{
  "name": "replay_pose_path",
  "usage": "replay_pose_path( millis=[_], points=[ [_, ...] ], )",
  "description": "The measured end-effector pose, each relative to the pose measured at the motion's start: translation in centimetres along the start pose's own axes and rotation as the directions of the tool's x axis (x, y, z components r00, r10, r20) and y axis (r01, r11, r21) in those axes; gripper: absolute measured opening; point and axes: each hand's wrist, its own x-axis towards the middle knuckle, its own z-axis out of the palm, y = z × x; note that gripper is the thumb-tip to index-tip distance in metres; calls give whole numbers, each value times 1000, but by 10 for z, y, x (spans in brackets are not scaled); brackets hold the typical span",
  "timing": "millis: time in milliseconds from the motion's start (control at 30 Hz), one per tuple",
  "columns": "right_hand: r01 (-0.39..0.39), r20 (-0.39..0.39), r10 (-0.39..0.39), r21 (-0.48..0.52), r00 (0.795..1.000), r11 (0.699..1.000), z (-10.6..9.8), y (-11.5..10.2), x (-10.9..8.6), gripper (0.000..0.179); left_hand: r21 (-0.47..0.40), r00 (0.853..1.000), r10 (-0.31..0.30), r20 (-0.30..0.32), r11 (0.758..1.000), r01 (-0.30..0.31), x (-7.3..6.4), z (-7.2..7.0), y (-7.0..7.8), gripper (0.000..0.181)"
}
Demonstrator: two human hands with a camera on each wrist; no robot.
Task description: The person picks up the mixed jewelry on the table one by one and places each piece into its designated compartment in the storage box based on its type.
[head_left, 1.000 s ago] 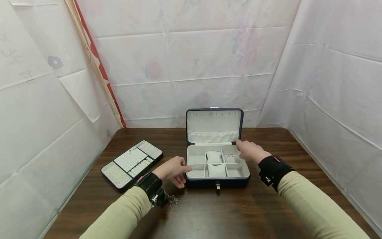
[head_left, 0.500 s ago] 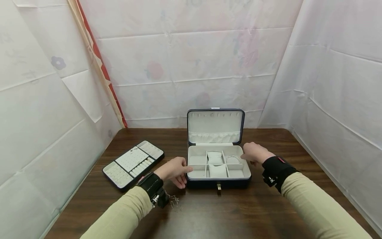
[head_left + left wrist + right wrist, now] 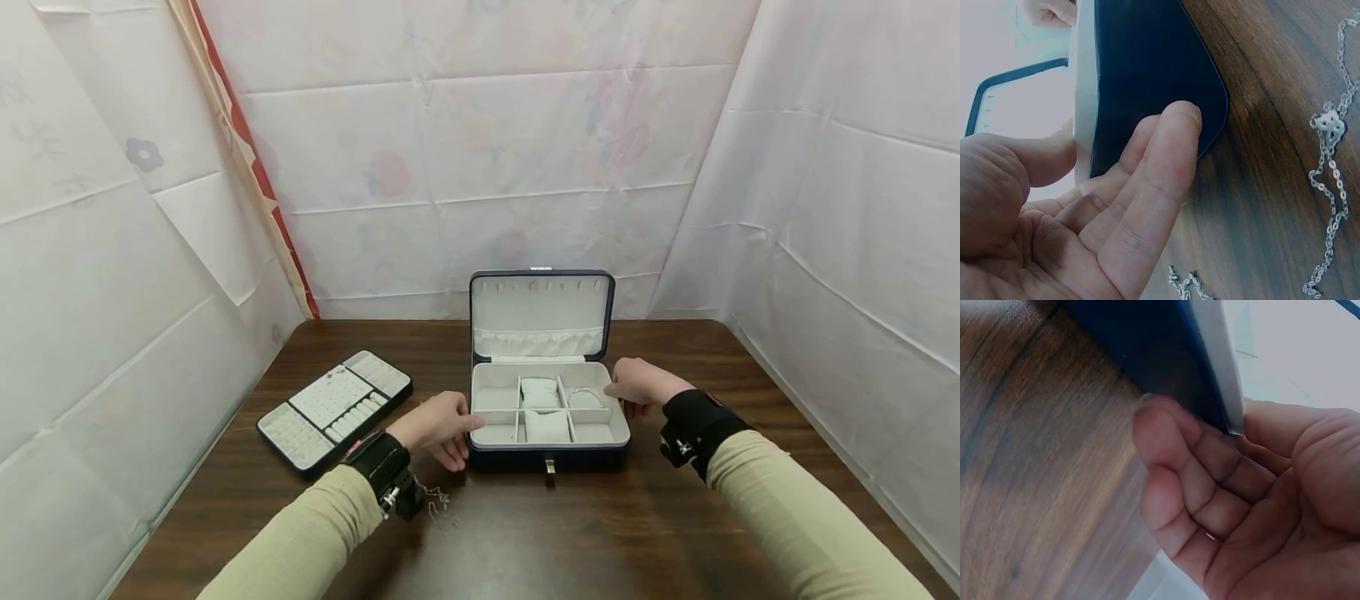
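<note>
A dark blue jewelry box (image 3: pixel 517 460) stands on the table with its lid (image 3: pixel 538 308) raised, showing a white divided inside. My left hand (image 3: pixel 437 427) pinches the box's left wall, thumb at the inner rim and fingers along the outside (image 3: pixel 1141 75). On the opposite side, my right hand (image 3: pixel 643 383) holds the right wall the same way, its fingers (image 3: pixel 1163 440) bent against the dark outer face. Two white cushions sit in the middle compartments, the front cushion (image 3: pixel 546 427) nearer me. A silver bangle (image 3: pixel 585 391) lies in the back right compartment.
Left of the box rests a jewelry tray (image 3: pixel 322 404) with ring rolls (image 3: pixel 352 421) and small pieces on its pad. Silver chains (image 3: pixel 437 500) lie on the table by my left wrist; one chain (image 3: pixel 1329 181) looks knotted. White sheeting (image 3: pixel 450 150) surrounds the table.
My right hand has come from the box's back right corner, near the hinge, forward to the right wall. My left hand keeps its hold, and the box stays in place.
</note>
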Motion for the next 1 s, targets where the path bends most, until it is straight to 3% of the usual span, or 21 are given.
replay_pose_path(
  millis=[600,1000],
  points=[
    [-35,77,20,207,997,978,0,7,-3,37,23,1000,-8,-8,1000,8,0,-1,4,24],
    [-71,105,37,341,994,937,2,11,-12,37,82,999,-1,-32,997,3,0,1,5,24]
  ],
)
